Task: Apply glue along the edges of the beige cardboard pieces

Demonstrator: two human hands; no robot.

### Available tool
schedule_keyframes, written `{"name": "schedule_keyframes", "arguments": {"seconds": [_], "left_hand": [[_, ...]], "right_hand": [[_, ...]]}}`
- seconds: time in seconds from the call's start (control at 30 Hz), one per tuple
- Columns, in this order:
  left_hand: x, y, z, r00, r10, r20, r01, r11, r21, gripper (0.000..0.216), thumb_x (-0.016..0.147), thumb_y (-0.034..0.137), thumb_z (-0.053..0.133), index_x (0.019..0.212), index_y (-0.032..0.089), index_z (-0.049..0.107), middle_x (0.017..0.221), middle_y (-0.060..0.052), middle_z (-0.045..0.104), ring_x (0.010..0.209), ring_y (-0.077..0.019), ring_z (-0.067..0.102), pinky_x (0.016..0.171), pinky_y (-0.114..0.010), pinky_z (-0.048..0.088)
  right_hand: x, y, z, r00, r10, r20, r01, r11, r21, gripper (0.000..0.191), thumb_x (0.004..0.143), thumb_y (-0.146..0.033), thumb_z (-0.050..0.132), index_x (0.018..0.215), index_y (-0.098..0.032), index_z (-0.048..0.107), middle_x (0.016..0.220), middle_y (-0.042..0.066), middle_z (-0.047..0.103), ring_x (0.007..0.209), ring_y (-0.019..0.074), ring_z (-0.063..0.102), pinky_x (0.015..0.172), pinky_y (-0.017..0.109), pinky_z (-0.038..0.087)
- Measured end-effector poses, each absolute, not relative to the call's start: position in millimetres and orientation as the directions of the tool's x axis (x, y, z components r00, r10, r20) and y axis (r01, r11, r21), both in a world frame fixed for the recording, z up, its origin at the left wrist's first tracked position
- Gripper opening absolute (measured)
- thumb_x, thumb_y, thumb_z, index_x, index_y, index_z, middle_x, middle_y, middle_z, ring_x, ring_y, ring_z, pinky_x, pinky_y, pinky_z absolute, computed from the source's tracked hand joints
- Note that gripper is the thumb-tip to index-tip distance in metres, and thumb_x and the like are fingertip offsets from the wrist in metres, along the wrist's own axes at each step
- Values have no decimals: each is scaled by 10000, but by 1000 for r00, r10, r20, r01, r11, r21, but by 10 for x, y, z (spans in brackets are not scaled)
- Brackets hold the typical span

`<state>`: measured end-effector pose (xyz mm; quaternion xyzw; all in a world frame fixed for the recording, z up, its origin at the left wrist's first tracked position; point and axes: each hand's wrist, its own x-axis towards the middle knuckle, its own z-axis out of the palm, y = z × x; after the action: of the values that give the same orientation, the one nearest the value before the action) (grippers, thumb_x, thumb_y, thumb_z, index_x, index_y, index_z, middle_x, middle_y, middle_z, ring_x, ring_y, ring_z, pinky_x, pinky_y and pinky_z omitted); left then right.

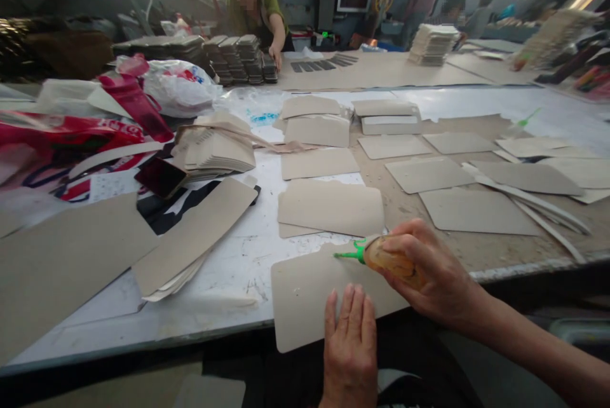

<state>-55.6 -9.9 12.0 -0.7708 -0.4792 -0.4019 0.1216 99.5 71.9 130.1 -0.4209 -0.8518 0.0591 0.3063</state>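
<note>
My right hand (431, 271) is wrapped round a small orange glue bottle (388, 260) with a green nozzle. The nozzle tip touches the top of a grey cardboard sheet (305, 293) that overhangs the table's near edge. Fingers together and stretched flat, my left hand (350, 341) presses on the sheet's lower edge, holding nothing. Just beyond lies another grey sheet (331, 206).
Several more grey sheets (476, 211) are spread across the table to the right and back. A stack of folded cardboard pieces (216, 150) and red-and-white plastic bags (61, 135) sit at left. A person (260, 11) works at dark stacks (241, 58) at the far side.
</note>
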Motion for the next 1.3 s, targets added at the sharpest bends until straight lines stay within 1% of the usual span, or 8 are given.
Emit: {"name": "schedule_keyframes", "arguments": {"seconds": [0.23, 0.47, 0.57, 0.67, 0.8, 0.97, 1.17, 1.3], "left_hand": [[-515, -108, 4, 194, 637, 746, 821, -521, 232, 351, 926, -5, 356, 1109, 53, 649, 1177, -143, 689, 1271, -228, 539, 1180, -466, 296], [-548, -66, 24, 256, 618, 743, 821, -545, 170, 324, 929, 2, 380, 1104, 56, 647, 1144, -150, 700, 1242, -216, 564, 1176, -452, 309], [-529, -66, -8, 212, 623, 753, 825, -528, 204, 326, 930, 6, 386, 1122, 73, 640, 1145, -140, 702, 1252, -214, 557, 1163, -454, 335], [-509, -83, -42, 189, 633, 751, 822, -520, 232, 342, 918, -11, 388, 1140, 74, 632, 1162, -143, 695, 1263, -218, 547, 1158, -462, 344], [-538, -94, 3, 230, 640, 733, 824, -529, 204, 335, 918, -4, 386, 1133, 57, 636, 1173, -156, 687, 1262, -226, 547, 1172, -469, 315], [-571, -88, 122, 287, 626, 725, 819, -553, 154, 337, 930, 11, 359, 1092, 46, 653, 1151, -143, 699, 1210, -218, 589, 1189, -457, 272], [-534, -108, 81, 189, 640, 745, 822, -518, 238, 320, 912, 4, 385, 1070, 53, 658, 1104, -135, 714, 1192, -217, 601, 1190, -459, 267], [-511, -102, 58, 176, 637, 751, 806, -531, 261, 312, 929, 49, 386, 1062, 87, 665, 1086, -115, 719, 1223, -211, 578, 1197, -448, 259]], "right_hand": [[1325, 703, 1297, -416, 771, 482, 715, 605, -351, 281, 814, -98, 610, 1050, -231, 536, 990, 71, 496, 908, 209, 545, 780, 325, 517], [1616, 665, 1289, -336, 796, 504, 764, 543, -348, 230, 816, -160, 643, 1015, -241, 562, 967, 68, 523, 872, 216, 567, 755, 336, 525], [1703, 647, 1283, -309, 809, 499, 774, 519, -362, 189, 832, -202, 638, 995, -249, 555, 963, 69, 519, 864, 230, 567, 738, 359, 532], [1691, 642, 1285, -292, 813, 505, 774, 511, -375, 196, 830, -212, 641, 1001, -249, 552, 958, 70, 514, 853, 234, 567, 723, 369, 536], [1471, 654, 1274, -300, 799, 521, 733, 542, -410, 231, 814, -182, 656, 1019, -241, 567, 960, 68, 524, 864, 223, 579, 739, 348, 537], [1044, 704, 1224, -369, 780, 506, 642, 607, -469, 244, 819, -138, 625, 1026, -235, 537, 968, 66, 516, 878, 206, 561, 756, 328, 533], [625, 766, 1209, -424, 751, 505, 558, 656, -507, 237, 810, -111, 609, 994, -235, 526, 948, 53, 503, 864, 194, 538, 734, 322, 528], [430, 780, 1189, -436, 770, 466, 479, 637, -604, 239, 810, -120, 626, 999, -230, 528, 946, 50, 507, 879, 191, 546, 747, 323, 528]]}}
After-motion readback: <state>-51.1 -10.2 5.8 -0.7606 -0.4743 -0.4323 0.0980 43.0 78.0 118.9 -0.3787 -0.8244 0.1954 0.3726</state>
